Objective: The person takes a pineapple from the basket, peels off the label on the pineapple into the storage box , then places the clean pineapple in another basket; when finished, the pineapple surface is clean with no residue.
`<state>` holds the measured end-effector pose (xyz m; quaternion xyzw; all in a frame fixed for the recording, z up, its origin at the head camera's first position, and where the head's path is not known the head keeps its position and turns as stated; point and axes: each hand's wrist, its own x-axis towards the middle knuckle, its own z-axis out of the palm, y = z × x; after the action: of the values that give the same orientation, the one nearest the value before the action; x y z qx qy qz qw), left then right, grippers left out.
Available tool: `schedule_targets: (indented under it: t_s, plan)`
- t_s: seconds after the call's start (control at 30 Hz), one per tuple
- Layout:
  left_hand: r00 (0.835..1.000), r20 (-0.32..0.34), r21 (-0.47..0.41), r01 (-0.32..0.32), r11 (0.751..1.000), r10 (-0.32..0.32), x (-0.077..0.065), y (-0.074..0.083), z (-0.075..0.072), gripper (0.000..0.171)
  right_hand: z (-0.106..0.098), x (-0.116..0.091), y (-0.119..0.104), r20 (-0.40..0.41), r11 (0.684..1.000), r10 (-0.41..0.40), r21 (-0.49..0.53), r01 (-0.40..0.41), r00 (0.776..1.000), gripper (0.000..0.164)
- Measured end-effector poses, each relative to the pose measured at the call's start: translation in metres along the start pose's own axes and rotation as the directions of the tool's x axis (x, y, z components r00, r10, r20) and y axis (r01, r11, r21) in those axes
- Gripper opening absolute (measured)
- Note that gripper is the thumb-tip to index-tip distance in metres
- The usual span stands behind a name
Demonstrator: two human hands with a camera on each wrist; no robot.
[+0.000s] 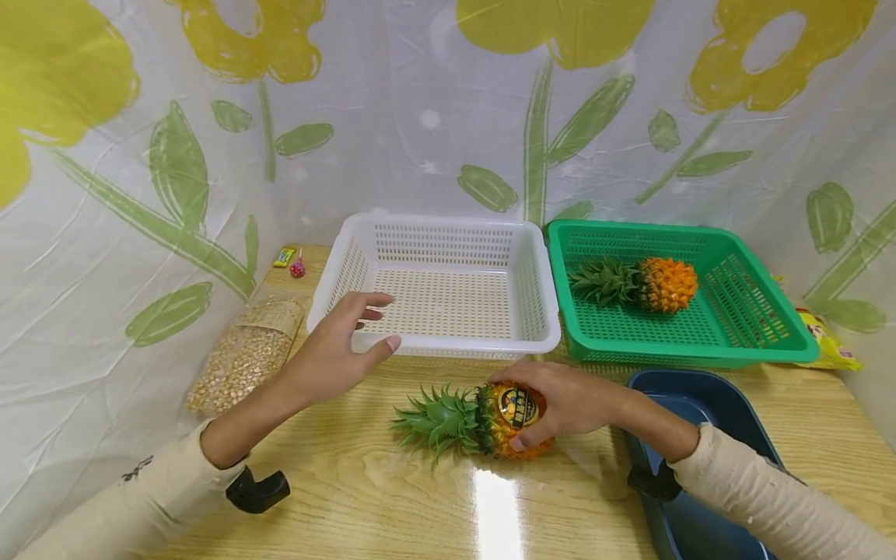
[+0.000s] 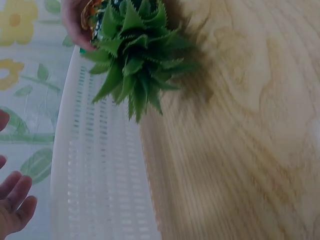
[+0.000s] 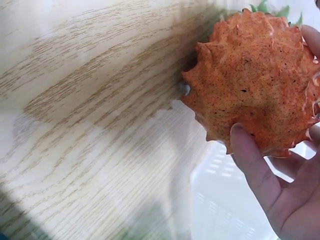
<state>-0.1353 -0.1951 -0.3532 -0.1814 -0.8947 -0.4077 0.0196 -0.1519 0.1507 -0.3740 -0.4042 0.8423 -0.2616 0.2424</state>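
Note:
My right hand (image 1: 563, 397) grips the orange body of a small pineapple (image 1: 493, 420) in front of the white basket, its green crown pointing left. A round dark label shows on its upper side. The right wrist view has the pineapple's bumpy orange base (image 3: 255, 80) with fingers around it. My left hand (image 1: 339, 346) hovers by the near left corner of the white basket (image 1: 434, 342), fingers spread and holding nothing. In the left wrist view the leafy crown (image 2: 135, 60) fills the top, and a few left fingertips (image 2: 17, 192) enter at the edge.
A green basket (image 1: 689, 354) at the back right holds another pineapple (image 1: 665, 286). Before it stands a dark blue bin (image 1: 728, 513), under my right forearm. A bag of corn kernels (image 1: 245, 358) lies left, near small candies (image 1: 297, 268). A yellow packet (image 1: 826, 342) sits far right.

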Motion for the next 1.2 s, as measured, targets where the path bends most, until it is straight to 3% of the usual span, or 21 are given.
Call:
schedule_targets:
  t_s: [0.6, 0.77, 1.0, 1.2]
  plan:
    - [0.981, 0.185, -0.042, -0.046, 0.998, 0.053, -0.012, 0.014, 0.022, 0.061, -0.002, 0.002, -0.002, 0.020, 1.000, 0.018, 0.010, -0.018, 1.000, 0.084]
    - [0.968, 0.244, -0.066, -0.039, 0.997, 0.054, -0.014, 0.015, 0.029, 0.063, -0.003, 0.004, -0.002, 0.027, 1.000, 0.016, 0.015, -0.017, 1.000, 0.083]
    - [0.947, 0.300, -0.028, -0.111, 0.993, 0.114, -0.014, 0.014, 0.040, 0.071, -0.002, 0.002, -0.002, 0.027, 0.999, 0.027, 0.018, -0.028, 0.999, 0.083]
    - [0.927, 0.355, -0.009, -0.130, 0.992, 0.124, -0.015, 0.010, 0.049, 0.079, -0.002, 0.001, -0.003, 0.027, 0.999, 0.026, 0.022, -0.027, 0.999, 0.084]
